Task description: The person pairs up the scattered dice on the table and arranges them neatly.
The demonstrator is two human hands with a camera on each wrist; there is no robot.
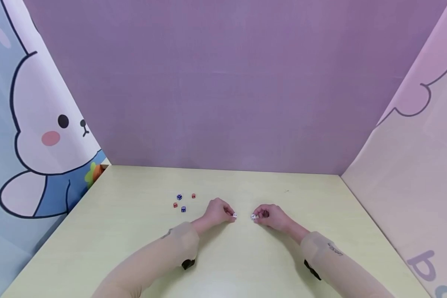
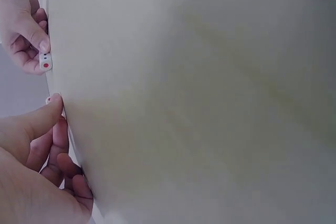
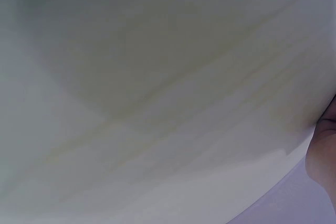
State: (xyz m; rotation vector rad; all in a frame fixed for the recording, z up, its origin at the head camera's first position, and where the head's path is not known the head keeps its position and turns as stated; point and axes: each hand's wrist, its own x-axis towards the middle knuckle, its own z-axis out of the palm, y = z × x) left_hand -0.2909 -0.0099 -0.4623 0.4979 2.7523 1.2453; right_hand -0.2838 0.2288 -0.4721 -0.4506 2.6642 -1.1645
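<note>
Near the middle of the table, my left hand (image 1: 219,212) pinches a white die (image 1: 235,215) between thumb and fingertips. Facing it across a small gap, my right hand (image 1: 272,217) pinches another white die (image 1: 253,216). In the left wrist view, the right hand's die (image 2: 45,62) shows a red pip and black pips, while the left thumb covers most of the left hand's die (image 2: 49,99). Only a sliver of the right hand (image 3: 323,153) enters the right wrist view, and its die is out of sight there.
Left of the left hand lie two blue dice (image 1: 179,197) and two red dice (image 1: 193,195) in a loose group. The pale table (image 1: 246,265) ends at a purple panel (image 1: 227,103) behind. Printed cloths hang at both sides.
</note>
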